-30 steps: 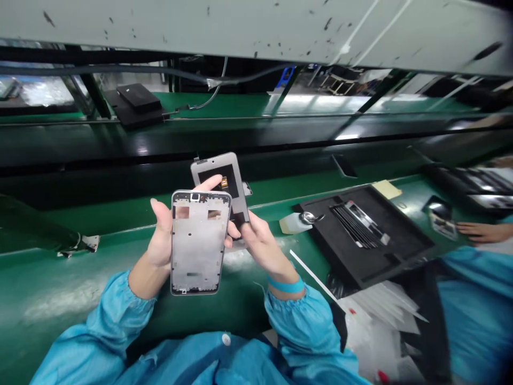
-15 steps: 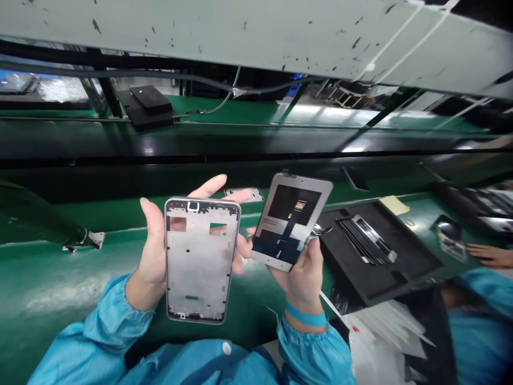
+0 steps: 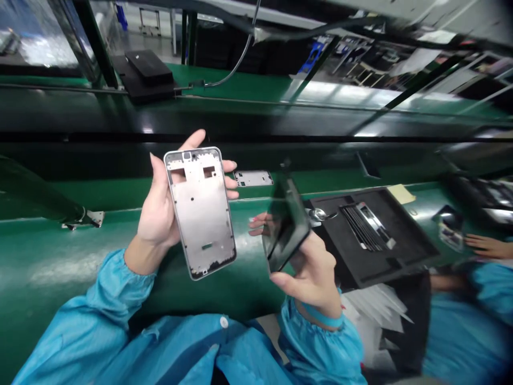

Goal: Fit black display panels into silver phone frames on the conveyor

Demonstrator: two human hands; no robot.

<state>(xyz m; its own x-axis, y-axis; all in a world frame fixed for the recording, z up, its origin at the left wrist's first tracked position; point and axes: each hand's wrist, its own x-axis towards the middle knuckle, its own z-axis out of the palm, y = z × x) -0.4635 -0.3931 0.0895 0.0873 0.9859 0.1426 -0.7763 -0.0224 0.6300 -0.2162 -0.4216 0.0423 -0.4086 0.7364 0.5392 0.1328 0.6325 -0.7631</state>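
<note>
A silver phone frame (image 3: 206,224) with small cutouts lies tilted across my left hand (image 3: 156,214), thumb on one side and fingertips showing past the other edge. In my right hand (image 3: 316,267) is a phone screen panel (image 3: 286,230), dark and smeared by motion, seen at a steep angle. My thumb is at its lower edge and some fingers reach behind it. The two parts are apart, above the green bench (image 3: 72,256). Behind them a second phone frame (image 3: 254,178) lies flat on the bench.
At the right a black foam tray (image 3: 409,246) holds several thin dark panels (image 3: 363,227). White sheets (image 3: 377,310) lie in front of it, a yellow note (image 3: 402,194) at its back corner. A co-worker's hand (image 3: 487,246) is at the far right. A green post (image 3: 44,192) stands left.
My right hand has turned the screen panel from its light, label-bearing side to a steep, dark view. My left hand has tilted the phone frame. The camera view has shifted downward.
</note>
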